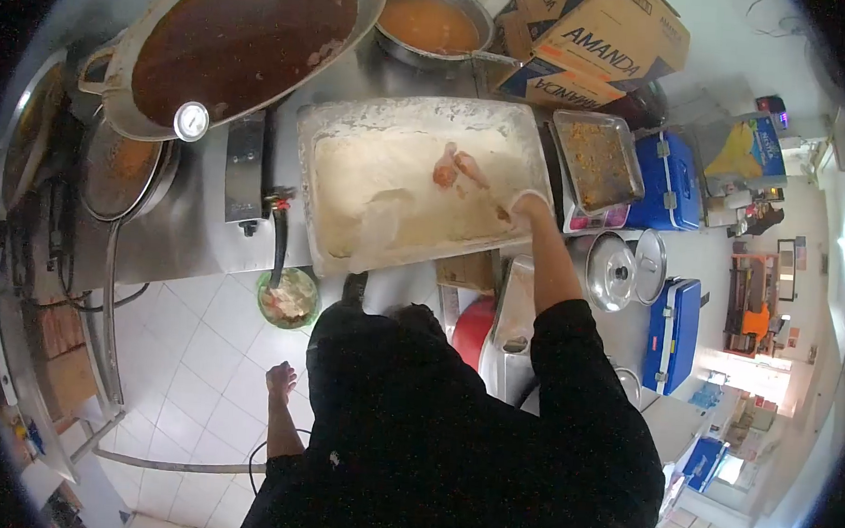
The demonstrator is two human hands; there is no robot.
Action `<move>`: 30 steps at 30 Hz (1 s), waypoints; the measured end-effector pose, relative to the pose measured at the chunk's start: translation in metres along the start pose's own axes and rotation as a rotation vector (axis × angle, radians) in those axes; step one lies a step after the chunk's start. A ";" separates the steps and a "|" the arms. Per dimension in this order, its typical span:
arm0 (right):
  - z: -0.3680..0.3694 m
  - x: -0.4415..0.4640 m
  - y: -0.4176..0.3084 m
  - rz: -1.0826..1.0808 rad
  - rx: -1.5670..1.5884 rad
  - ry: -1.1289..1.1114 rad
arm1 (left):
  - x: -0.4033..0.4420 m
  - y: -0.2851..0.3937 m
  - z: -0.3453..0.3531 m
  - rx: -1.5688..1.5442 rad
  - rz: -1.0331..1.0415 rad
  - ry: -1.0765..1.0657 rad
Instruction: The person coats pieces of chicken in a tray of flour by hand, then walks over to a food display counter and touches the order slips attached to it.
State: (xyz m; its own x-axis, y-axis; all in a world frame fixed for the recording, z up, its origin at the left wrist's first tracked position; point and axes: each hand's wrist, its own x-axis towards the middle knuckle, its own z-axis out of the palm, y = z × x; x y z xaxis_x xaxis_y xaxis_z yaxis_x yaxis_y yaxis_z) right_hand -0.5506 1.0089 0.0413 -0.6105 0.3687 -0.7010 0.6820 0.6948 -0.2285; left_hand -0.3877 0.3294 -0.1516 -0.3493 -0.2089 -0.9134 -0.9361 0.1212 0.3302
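A large rectangular tub point(422, 112) holds pale flour point(361, 168). Raw chicken pieces point(460, 167) lie on the flour, right of its middle. My right hand point(529, 209) reaches into the tub at its right wall, coated white. Its fingers blend into the flour, so their grip is hidden. A small brownish piece shows just left of that hand, too blurred to name. My left hand point(281, 379) hangs low over the tiled floor, away from the tub, with fingers curled in and nothing visible in them. Nearest to it is a green bowl point(289, 298) of pale, floury stuff.
A wide pan of dark oil point(243, 40) with a round thermometer point(191, 122) stands upper left. Behind the tub are a pot of orange liquid point(432, 23) and cardboard boxes point(610, 43). To the right sit a crumb-strewn tray point(598, 163), metal lids point(611, 271) and blue coolers point(672, 335).
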 end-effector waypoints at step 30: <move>0.030 -0.036 -0.193 -0.838 -0.235 0.335 | -0.174 0.204 0.086 -0.183 0.658 -0.284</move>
State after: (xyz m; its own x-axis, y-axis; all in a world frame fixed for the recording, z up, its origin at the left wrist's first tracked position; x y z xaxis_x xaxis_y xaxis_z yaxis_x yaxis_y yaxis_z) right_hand -0.6480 0.8431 0.0905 -0.9757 -0.1764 -0.1297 -0.1106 0.9083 -0.4035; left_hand -0.5145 0.4743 0.0546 -0.8395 0.1137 -0.5314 -0.5378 -0.0346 0.8423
